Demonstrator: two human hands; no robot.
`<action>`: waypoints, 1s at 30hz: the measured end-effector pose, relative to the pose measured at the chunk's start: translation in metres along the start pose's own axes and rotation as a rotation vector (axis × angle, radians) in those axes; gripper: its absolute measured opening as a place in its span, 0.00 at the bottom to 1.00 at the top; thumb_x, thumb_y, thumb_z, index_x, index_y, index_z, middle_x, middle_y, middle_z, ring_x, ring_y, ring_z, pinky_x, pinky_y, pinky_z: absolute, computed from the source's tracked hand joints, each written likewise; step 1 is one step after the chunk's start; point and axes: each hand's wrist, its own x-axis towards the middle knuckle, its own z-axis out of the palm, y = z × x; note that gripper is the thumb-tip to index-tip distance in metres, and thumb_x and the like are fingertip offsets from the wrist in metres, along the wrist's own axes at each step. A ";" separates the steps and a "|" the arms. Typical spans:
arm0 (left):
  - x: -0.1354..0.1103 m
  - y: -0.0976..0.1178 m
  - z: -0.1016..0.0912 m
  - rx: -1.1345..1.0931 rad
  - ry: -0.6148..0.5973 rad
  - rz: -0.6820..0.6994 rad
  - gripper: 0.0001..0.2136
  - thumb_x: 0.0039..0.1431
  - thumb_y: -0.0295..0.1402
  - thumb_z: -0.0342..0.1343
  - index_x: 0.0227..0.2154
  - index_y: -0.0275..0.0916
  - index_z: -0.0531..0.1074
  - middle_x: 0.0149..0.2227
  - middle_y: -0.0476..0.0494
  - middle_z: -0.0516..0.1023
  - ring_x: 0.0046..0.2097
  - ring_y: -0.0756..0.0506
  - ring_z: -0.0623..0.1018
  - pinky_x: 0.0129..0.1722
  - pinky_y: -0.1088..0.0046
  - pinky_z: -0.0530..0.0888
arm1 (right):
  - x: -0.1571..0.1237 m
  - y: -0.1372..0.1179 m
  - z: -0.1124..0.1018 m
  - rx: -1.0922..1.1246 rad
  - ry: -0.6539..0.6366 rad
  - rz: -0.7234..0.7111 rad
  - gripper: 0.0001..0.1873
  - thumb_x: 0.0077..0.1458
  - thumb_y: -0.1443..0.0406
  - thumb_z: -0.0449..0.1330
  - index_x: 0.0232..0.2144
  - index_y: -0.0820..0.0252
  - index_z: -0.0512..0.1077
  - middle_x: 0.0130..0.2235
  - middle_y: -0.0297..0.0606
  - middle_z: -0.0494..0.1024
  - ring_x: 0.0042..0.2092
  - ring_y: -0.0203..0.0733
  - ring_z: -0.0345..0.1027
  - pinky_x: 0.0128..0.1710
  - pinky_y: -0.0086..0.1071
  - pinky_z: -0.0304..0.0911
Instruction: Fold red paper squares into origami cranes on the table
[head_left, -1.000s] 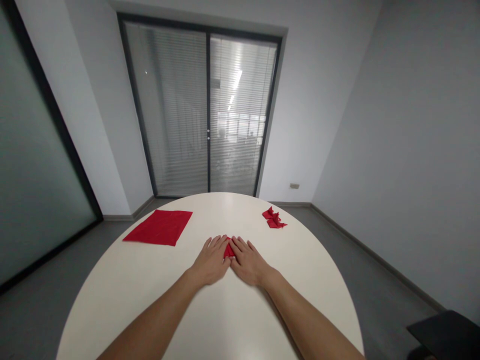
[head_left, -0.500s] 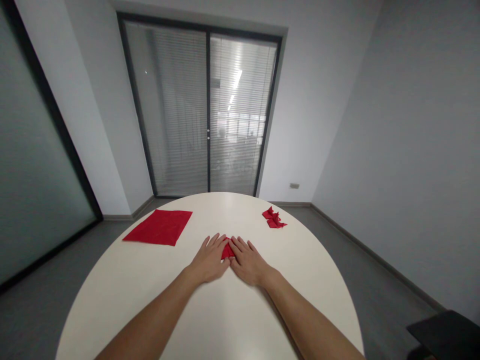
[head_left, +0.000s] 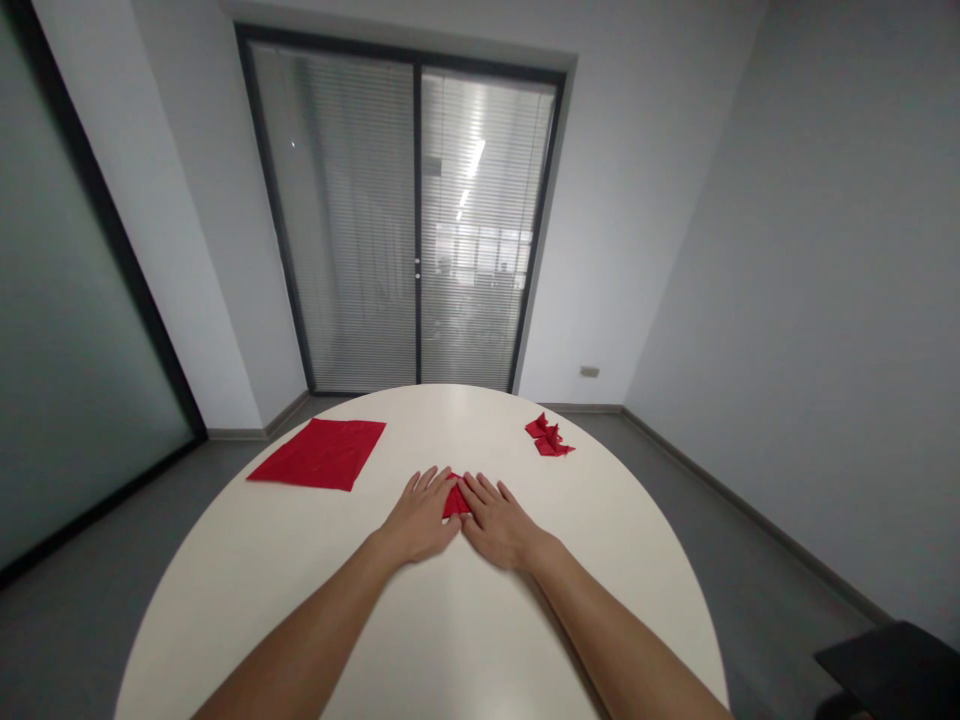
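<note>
My left hand [head_left: 420, 518] lies palm down on the table, fingers stretched and slightly spread. My right hand [head_left: 499, 522] mirrors it from the other side, also flat and open. Between and partly under them is a small folded red piece [head_left: 454, 500], either cloth or paper; I cannot tell which. The fingers of both hands press on its sides, and the thumbs nearly meet at its near edge. Most of the folded piece is hidden by the hands.
A white round table [head_left: 450, 640] fills the foreground. Flat red sheets or one sheet [head_left: 322, 455] lie at the back left. Small folded red shapes with pointed tips [head_left: 550, 438] sit at the back right. A black chair part [head_left: 896, 660] shows at lower right.
</note>
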 end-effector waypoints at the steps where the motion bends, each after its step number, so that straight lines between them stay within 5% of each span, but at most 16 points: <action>1: 0.000 0.000 0.000 -0.004 -0.001 0.001 0.31 0.62 0.42 0.47 0.66 0.35 0.57 0.70 0.36 0.55 0.70 0.35 0.53 0.68 0.51 0.49 | 0.000 0.000 0.000 0.001 0.000 0.001 0.34 0.67 0.56 0.40 0.70 0.64 0.45 0.72 0.46 0.43 0.72 0.53 0.34 0.69 0.53 0.34; 12: -0.001 -0.005 0.004 0.034 0.010 0.025 0.30 0.63 0.39 0.46 0.66 0.33 0.58 0.69 0.35 0.55 0.70 0.36 0.54 0.68 0.52 0.50 | 0.001 0.016 0.001 0.036 0.048 -0.118 0.32 0.68 0.56 0.43 0.70 0.62 0.49 0.71 0.46 0.49 0.71 0.55 0.39 0.68 0.55 0.40; 17: -0.001 -0.006 0.005 0.066 0.078 0.088 0.26 0.63 0.36 0.46 0.63 0.33 0.61 0.68 0.34 0.60 0.68 0.37 0.60 0.67 0.54 0.54 | 0.004 0.020 0.000 0.000 0.184 -0.210 0.27 0.67 0.58 0.49 0.64 0.61 0.62 0.66 0.48 0.62 0.67 0.58 0.53 0.65 0.55 0.51; 22: -0.002 -0.004 0.002 0.056 0.165 0.154 0.21 0.64 0.32 0.45 0.59 0.36 0.66 0.62 0.37 0.68 0.63 0.40 0.67 0.65 0.56 0.59 | 0.007 0.020 -0.001 -0.013 0.310 -0.364 0.20 0.65 0.63 0.54 0.56 0.58 0.71 0.56 0.45 0.75 0.58 0.49 0.67 0.63 0.46 0.56; 30: -0.004 0.005 -0.006 -0.027 0.220 0.205 0.17 0.66 0.31 0.45 0.54 0.41 0.70 0.55 0.41 0.75 0.56 0.41 0.72 0.60 0.58 0.65 | 0.002 0.018 -0.009 0.025 0.262 -0.306 0.18 0.66 0.65 0.50 0.53 0.56 0.75 0.53 0.42 0.78 0.55 0.48 0.68 0.59 0.43 0.59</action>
